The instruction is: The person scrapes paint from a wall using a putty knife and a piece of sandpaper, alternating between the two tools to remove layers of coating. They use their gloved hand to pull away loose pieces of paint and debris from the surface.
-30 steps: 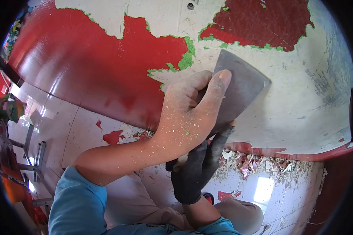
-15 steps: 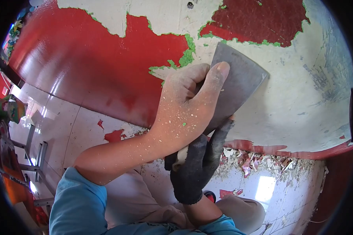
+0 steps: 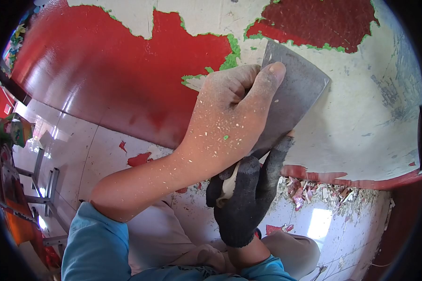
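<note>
A wide metal scraper (image 3: 300, 84) lies against the curved surface, its broad edge on the cream-coloured stripped area. My bare left hand (image 3: 232, 110), dusted with pale flakes and one green chip, grips the blade's left side with the thumb on its face. Below it, my right hand (image 3: 244, 201) wears a black glove with a bare fingertip showing and is wrapped round the scraper's pale handle (image 3: 227, 189). One right finger stretches along the blade's lower edge. Red paint (image 3: 126, 70) with ragged green edges remains left of the blade, and a darker red patch (image 3: 319, 23) lies above it.
Paint chips and dust (image 3: 333, 194) gather along the foot of the curved surface. Larger red flakes (image 3: 139, 159) lie on the white tiled floor (image 3: 75, 154). Metal-legged furniture (image 3: 47, 196) stands at the left. My bent knee (image 3: 290, 253) is close beneath my hands.
Both hands and the scraper have moved together a little to the right across the surface, the blade edge slightly higher. The grip of both hands looks the same.
</note>
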Demonstrator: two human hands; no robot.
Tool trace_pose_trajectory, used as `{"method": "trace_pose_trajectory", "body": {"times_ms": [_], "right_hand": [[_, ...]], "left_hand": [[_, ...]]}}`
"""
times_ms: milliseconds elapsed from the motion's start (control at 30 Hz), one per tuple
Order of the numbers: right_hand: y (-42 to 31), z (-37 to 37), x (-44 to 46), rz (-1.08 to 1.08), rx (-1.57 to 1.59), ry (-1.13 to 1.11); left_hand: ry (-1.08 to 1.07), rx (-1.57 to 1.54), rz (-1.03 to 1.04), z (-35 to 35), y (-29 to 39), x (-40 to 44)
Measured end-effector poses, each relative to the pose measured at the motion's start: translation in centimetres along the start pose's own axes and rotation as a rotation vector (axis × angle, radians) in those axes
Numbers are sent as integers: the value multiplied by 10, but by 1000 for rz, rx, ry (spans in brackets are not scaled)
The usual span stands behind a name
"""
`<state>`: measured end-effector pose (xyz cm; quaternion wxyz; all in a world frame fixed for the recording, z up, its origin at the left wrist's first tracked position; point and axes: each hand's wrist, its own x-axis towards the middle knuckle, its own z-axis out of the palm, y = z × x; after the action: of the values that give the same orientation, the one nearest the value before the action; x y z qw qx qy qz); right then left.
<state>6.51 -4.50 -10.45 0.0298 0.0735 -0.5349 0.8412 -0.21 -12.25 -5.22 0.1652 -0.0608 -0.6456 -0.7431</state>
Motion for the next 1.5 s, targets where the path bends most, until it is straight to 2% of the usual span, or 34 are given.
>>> {"method": "trace_pose_trajectory", "body": {"times_ms": [100, 200, 300, 367, 500, 533, 600, 667, 800, 867, 1133, 1233, 1300, 1400, 1500], "right_hand": [[2, 1, -2, 33, -44, 8], [20, 7, -6, -183, -359, 162], [15, 7, -5, -94, -235, 118], [9, 4, -3, -6, -120, 79], [0, -4, 1, 64, -41, 1], [1, -3, 1, 66, -44, 0], [7, 3, 2, -118, -266, 100], [12, 6, -4, -80, -185, 103], [7, 6, -6, 33, 27, 84], [0, 1, -4, 39, 26, 61], [-10, 0, 2, 41, -16, 47], [5, 4, -1, 8, 24, 49], [19, 3, -1, -91, -4, 65], [27, -1, 3, -138, 34, 41], [1, 0, 3, -20, 88, 56]], "left_hand": [[10, -25, -1, 2, -2, -2], [47, -26, 12, 7, -5, -7], [92, -21, -16, 7, -5, -10], [53, 112, 41, 1, -10, -4], [32, 47, -4, 5, -2, 2], [45, 42, 17, 5, -5, 2], [59, 39, 37, 4, -5, -1], [34, 114, -40, 1, -2, -6], [53, 169, -20, 1, -5, -6], [91, 70, 23, 5, -4, -3], [18, 139, -20, 2, 8, 2], [44, 193, 18, 0, 3, -1], [41, 198, 46, -1, 1, -2], [43, 314, -11, 0, 0, -4], [28, 231, -13, 1, 3, 1]]}}
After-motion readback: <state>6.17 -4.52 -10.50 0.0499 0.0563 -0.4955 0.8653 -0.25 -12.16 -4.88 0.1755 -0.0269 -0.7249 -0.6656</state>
